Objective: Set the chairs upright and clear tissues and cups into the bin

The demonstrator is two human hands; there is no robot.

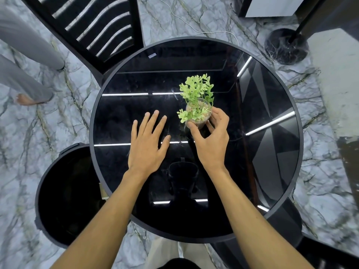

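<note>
A round black glass table (136,220) fills the middle of the head view. On it stands a clear glass pot with a small green plant (196,94). My right hand (210,140) has its thumb and fingers closed around the pot's rim. My left hand (148,140) hovers flat over the tabletop to the left of the pot, fingers spread, holding nothing. A black bin (64,195) stands on the floor at the table's left, partly under its edge; a bit of a paper cup (103,193) shows inside it. A black slatted chair (93,26) is at the upper left.
Another person's grey trouser legs and bare foot (27,99) are on the marble floor at far left. A black lamp base with pole (286,46) stands at upper right, with a white cable (194,24) on the floor. Part of another black chair (320,251) shows at lower right.
</note>
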